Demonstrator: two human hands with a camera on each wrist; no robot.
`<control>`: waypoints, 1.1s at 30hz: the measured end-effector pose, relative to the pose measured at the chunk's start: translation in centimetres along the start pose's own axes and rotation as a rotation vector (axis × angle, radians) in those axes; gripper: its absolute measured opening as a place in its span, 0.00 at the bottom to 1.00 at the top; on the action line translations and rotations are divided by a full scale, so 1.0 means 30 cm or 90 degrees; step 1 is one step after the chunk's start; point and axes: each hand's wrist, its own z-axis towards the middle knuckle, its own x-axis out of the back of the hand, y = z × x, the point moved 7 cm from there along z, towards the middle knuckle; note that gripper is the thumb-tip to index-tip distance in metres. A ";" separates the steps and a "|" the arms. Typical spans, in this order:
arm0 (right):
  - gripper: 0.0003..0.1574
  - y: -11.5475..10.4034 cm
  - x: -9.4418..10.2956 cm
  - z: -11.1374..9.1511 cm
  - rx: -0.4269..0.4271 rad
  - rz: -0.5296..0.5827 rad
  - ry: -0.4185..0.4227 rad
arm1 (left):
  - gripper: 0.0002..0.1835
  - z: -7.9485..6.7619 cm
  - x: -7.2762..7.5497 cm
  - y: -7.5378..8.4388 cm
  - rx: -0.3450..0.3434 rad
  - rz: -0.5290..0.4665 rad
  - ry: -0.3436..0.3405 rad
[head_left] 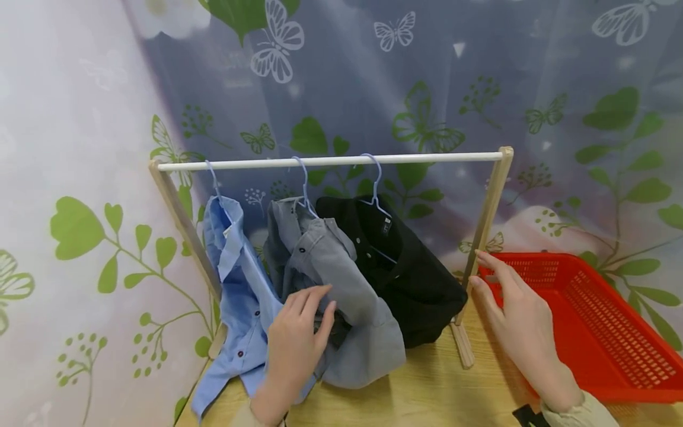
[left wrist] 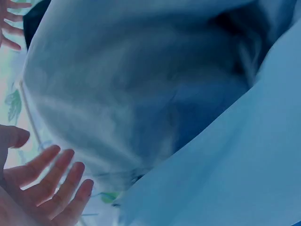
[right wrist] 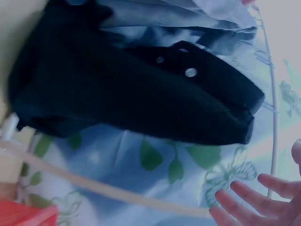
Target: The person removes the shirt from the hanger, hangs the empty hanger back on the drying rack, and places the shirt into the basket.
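On a small rack with a white rod (head_left: pixel 331 161), three garments hang from pale blue hangers. At the left is a light blue shirt (head_left: pixel 242 308). A grey shirt (head_left: pixel 363 332) hangs in the middle, and to its right a black buttoned garment (head_left: pixel 421 279) with a label in the collar. My left hand (head_left: pixel 296 335) is before the grey and blue shirts, its fingers loosely extended and holding nothing. Near the rack's right post (head_left: pixel 485 219), my right hand (head_left: pixel 520 314) has its fingers spread, also holding nothing. The right wrist view shows the black garment (right wrist: pixel 141 99) beside these fingers.
A red plastic basket (head_left: pixel 573 344) with mesh walls stands on the wooden table (head_left: pixel 427 397) at the right, partly behind my right hand. The rack's wooden foot (head_left: pixel 462 344) rests between it and the clothes. A patterned curtain (head_left: pixel 341 77) hangs behind.
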 end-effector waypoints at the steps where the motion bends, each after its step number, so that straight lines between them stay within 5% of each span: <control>1: 0.33 -0.010 -0.007 0.024 0.005 0.012 -0.014 | 0.17 0.025 0.006 -0.001 -0.004 -0.002 0.004; 10: 0.41 -0.046 -0.173 0.150 -0.040 0.116 -0.272 | 0.37 0.212 -0.005 0.034 -0.029 -0.003 0.004; 17: 0.39 -0.045 -0.256 0.158 -0.059 0.178 -0.362 | 0.45 0.266 -0.093 0.056 -0.038 0.070 -0.118; 23: 0.40 -0.058 -0.282 0.140 -0.072 0.199 -0.370 | 0.46 0.247 -0.141 0.019 -0.001 0.107 -0.220; 33: 0.33 -0.073 -0.278 0.139 -0.063 0.187 -0.286 | 0.46 0.231 -0.141 -0.009 -0.011 0.099 -0.227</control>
